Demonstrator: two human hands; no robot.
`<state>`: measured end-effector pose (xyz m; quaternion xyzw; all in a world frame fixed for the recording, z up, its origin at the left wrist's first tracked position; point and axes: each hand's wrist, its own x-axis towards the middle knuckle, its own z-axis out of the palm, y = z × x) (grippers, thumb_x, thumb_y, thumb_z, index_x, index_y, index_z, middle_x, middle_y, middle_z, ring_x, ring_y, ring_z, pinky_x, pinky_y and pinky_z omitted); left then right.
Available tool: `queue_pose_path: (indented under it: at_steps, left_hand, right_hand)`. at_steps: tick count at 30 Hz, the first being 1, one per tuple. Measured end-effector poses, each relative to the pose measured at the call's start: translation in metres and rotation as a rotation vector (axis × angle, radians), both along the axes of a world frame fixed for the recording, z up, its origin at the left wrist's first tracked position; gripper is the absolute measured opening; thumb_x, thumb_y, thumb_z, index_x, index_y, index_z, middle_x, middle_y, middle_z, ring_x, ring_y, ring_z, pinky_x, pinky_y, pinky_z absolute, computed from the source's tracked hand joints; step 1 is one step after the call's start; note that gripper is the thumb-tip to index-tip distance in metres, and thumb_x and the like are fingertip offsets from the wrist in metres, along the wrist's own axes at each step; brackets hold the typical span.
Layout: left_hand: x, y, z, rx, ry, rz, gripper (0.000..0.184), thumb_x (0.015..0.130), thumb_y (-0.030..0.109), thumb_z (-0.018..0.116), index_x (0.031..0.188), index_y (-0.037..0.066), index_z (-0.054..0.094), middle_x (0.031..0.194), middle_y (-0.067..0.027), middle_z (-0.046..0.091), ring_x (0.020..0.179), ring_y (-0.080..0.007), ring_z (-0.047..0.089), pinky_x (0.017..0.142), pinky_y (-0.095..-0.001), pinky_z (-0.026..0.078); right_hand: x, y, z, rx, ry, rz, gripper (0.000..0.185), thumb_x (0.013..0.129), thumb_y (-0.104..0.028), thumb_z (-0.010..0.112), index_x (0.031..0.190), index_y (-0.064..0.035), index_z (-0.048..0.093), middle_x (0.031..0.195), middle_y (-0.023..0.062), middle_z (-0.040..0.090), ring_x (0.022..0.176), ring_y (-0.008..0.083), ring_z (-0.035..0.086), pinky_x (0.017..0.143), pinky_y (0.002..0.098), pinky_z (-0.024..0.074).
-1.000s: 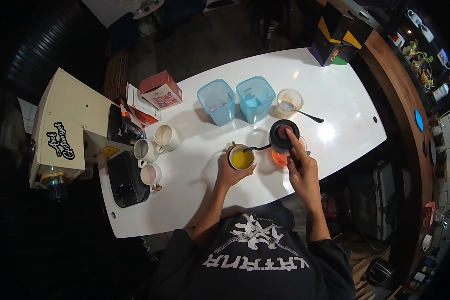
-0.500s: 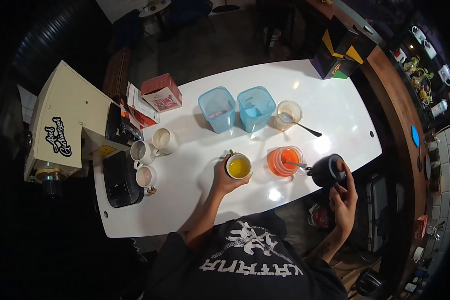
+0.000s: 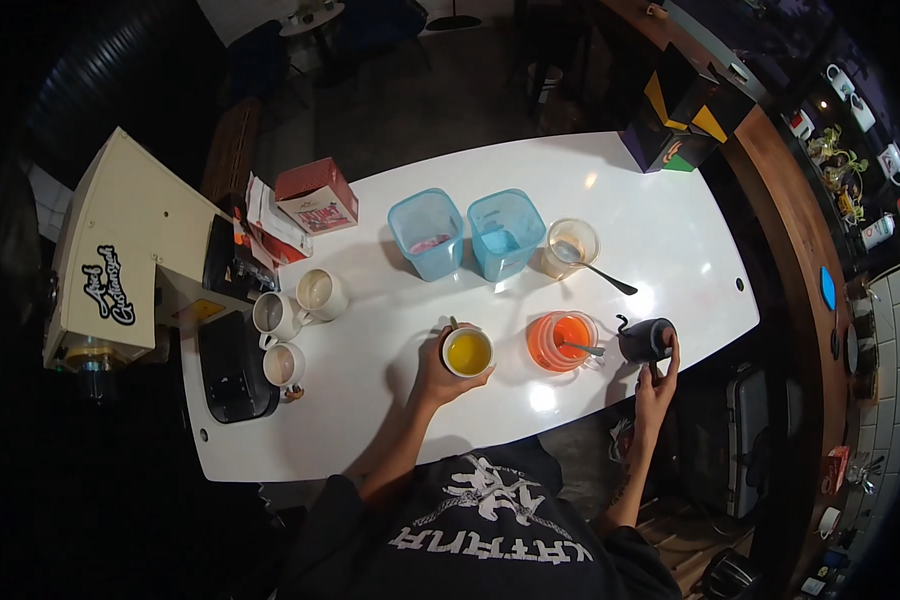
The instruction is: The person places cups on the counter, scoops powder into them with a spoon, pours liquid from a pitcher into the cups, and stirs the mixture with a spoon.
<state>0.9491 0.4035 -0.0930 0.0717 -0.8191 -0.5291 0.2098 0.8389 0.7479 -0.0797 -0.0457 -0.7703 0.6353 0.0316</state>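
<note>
My left hand point(image 3: 436, 373) is wrapped round a cup of yellow liquid point(image 3: 468, 353) over the front middle of the white table point(image 3: 370, 420). Toward the right edge, my right hand point(image 3: 656, 385) grips the handle of a black gooseneck kettle point(image 3: 646, 341), whose spout points left. Between the two hands stands a glass jug of orange-red liquid point(image 3: 555, 343) with a spoon point(image 3: 582, 349) in it. Behind the jug is a clear container point(image 3: 573, 246) with a dark-handled spoon point(image 3: 610, 278) lying across its rim.
Two blue tubs point(image 3: 427, 236) point(image 3: 504, 236) stand at the back. Three mugs point(image 3: 321, 293) sit at the left beside a black tray point(image 3: 235, 365) and a cream machine point(image 3: 120, 250). A red box point(image 3: 317, 196) and dark boxes point(image 3: 680, 115) stand at the far corners.
The kettle has moved right, from above the jug to the table's right side, its spout leaving the cup. My left hand and the cup have shifted slightly left and nearer me.
</note>
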Motion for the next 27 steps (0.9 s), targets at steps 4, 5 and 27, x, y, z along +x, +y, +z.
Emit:
queue_pose_path:
  at_steps: [4,5,27]
  left_hand:
    - [0.000,0.000,0.002,-0.011,-0.008,-0.040,0.059,0.062,0.015,0.090,0.112,0.004,0.060,0.100,-0.0074,0.067,0.088,-0.0187,0.067,0.081,-0.0326,0.054]
    - [0.000,0.000,0.004,-0.002,-0.008,-0.044,0.061,0.062,0.013,0.090,0.114,0.004,0.059,0.100,-0.0065,0.066,0.087,-0.0175,0.065,0.081,-0.0320,0.053]
    - [-0.022,-0.008,0.007,0.010,-0.040,-0.104,0.064,0.062,0.012,0.090,0.116,0.005,0.057,0.103,-0.0054,0.063,0.090,-0.0158,0.063,0.083,-0.0315,0.053]
  right_hand:
    - [-0.003,-0.005,0.001,0.198,-0.014,0.048,0.067,0.095,0.003,0.051,0.156,-0.0138,0.028,0.130,0.0192,0.058,0.084,0.0165,0.062,0.069,0.0307,0.0483]
    - [-0.004,-0.011,0.004,0.423,0.102,0.020,0.065,0.097,-0.002,0.053,0.156,-0.0139,0.029,0.127,0.0216,0.058,0.085,0.0230,0.062,0.072,0.0365,0.0489]
    - [-0.078,-0.129,0.091,0.233,0.279,0.077,0.016,0.094,-0.007,0.062,0.102,0.0045,0.070,0.082,0.0109,0.071,0.074,0.0146,0.064,0.066,0.0314,0.0481]
